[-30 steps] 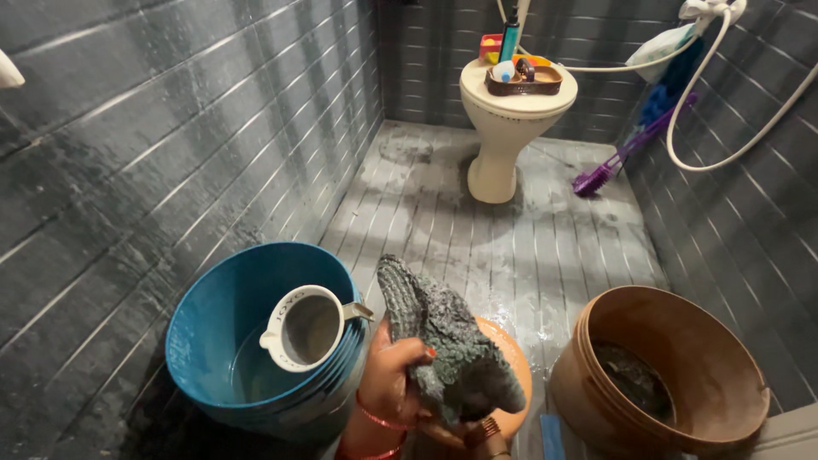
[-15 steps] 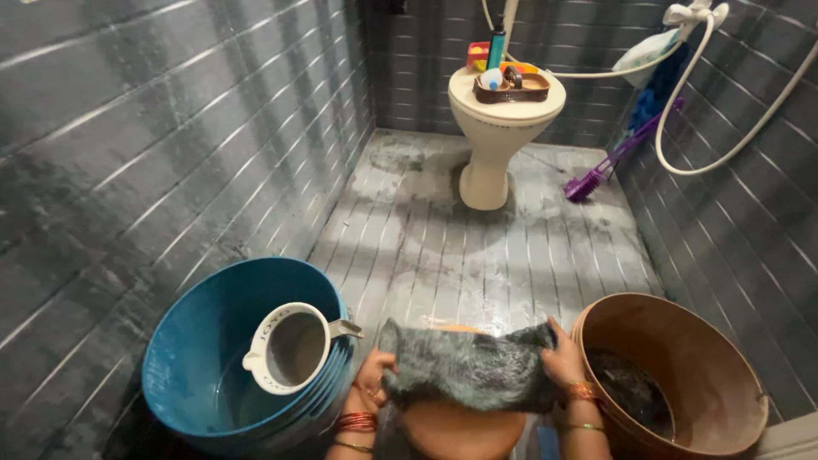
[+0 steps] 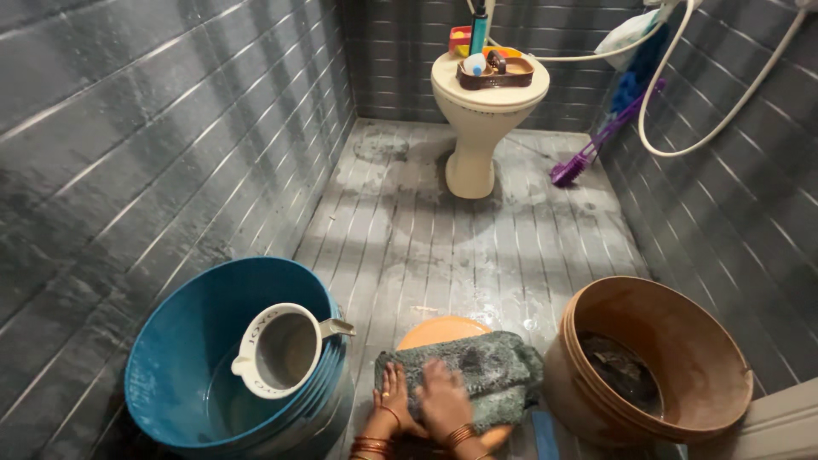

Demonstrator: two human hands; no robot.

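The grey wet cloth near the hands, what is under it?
Under the grey wet cloth lies a round orange plastic surface; only its far edge shows. Both hands press on the cloth, hiding the rest.

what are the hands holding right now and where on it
Both hands, left hand and right hand, press flat on the near left part of the grey cloth spread over the orange stool; no closed grip shows.

A dark grey-green cloth (image 3: pixel 469 375) lies over an orange stool (image 3: pixel 439 330). The tub (image 3: pixel 213 341) is deep blue, its mug (image 3: pixel 277 349) white; the bucket (image 3: pixel 665 341) is brown. Grey striped tiles cover the floor (image 3: pixel 477 247) (walls too). A purple brush (image 3: pixel 579 162) leans near the cream toilet (image 3: pixel 481 111).
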